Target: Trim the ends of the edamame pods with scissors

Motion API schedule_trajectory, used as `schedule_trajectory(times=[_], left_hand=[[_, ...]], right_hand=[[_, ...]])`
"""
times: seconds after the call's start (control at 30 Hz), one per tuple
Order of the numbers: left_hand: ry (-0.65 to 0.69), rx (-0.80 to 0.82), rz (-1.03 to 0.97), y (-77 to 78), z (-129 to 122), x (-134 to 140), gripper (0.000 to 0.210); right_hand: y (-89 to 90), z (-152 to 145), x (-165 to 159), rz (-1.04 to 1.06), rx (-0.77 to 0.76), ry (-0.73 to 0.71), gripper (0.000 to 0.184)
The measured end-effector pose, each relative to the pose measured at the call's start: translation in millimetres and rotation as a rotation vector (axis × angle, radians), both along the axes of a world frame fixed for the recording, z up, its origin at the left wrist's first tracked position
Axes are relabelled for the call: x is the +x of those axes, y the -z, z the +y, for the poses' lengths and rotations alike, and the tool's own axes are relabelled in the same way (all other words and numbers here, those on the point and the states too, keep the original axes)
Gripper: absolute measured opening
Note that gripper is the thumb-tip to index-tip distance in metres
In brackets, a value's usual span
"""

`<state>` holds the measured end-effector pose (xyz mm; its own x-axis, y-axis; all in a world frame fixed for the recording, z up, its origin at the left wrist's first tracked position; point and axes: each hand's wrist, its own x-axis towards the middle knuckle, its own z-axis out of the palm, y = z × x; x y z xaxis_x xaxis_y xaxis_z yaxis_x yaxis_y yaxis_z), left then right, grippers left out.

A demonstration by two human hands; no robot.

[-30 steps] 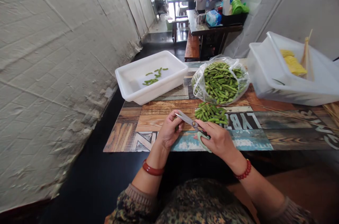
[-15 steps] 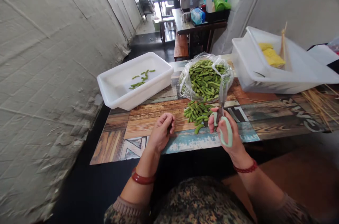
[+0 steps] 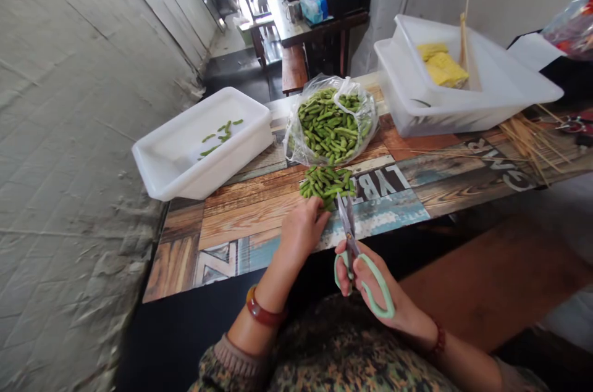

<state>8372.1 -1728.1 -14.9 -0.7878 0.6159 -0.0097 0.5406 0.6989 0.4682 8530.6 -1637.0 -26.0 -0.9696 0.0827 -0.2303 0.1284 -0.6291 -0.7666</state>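
My left hand (image 3: 303, 228) is at the near edge of a small pile of green edamame pods (image 3: 319, 181) on the table, its fingers closed on a pod there, partly hidden. In my right hand (image 3: 370, 281) is a pair of scissors (image 3: 349, 237) with pale green handles. The blades are parted slightly and point away from me, their tips just beside the pile. Behind the pile, a clear plastic bag (image 3: 293, 142) stands open, full of edamame pods. On the left, a white plastic tub (image 3: 227, 170) holds several pods on its bottom.
At the right, stacked white tubs (image 3: 417, 114) hold yellow packets (image 3: 442, 68). Thin wooden skewers (image 3: 528, 139) lie beside them. The patterned table (image 3: 250, 213) ends close to my body. A rough wall (image 3: 60, 194) runs along the left. Another table (image 3: 296, 34) with goods stands farther back.
My left hand has moved forward and right to the pod pile. The scissors have come down and closer to me, blades now apart. The view has shifted right and down.
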Motion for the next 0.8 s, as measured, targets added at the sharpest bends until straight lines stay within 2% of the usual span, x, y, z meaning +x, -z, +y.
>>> schedule_trajectory(times=[0.1,0.2,0.3,0.37,0.47,0.6,0.8], left_hand=[[0.039,-0.022,0.008,1.2,-1,3,0.016],[0.028,0.05,-0.028,3.2,-12,1,0.01],[-0.041,0.263,-0.155,4.1,-26,-2,0.003],[-0.091,0.474,-0.33,3.0,-35,-2,0.009],[-0.161,0.737,-0.628,-1.1,-45,3,0.018],[-0.262,0.953,-0.905,-10.5,-52,17,0.025],[-0.303,1.1,-0.958,-26.2,-56,28,0.026]], right_hand=[[-3.4,4,-1,-0.043,0.078,0.029,0.034],[-7.5,11,-1,-0.082,0.211,0.034,0.033],[-9.8,18,-4,-0.099,0.312,0.015,0.039],[-10.5,20,-9,-0.08,0.401,0.013,0.043],[-11.4,19,-17,-0.017,0.609,-0.003,0.04],[-13.7,15,-25,0.117,0.942,0.007,0.041],[-18.2,20,-34,0.316,1.362,0.104,0.05]])
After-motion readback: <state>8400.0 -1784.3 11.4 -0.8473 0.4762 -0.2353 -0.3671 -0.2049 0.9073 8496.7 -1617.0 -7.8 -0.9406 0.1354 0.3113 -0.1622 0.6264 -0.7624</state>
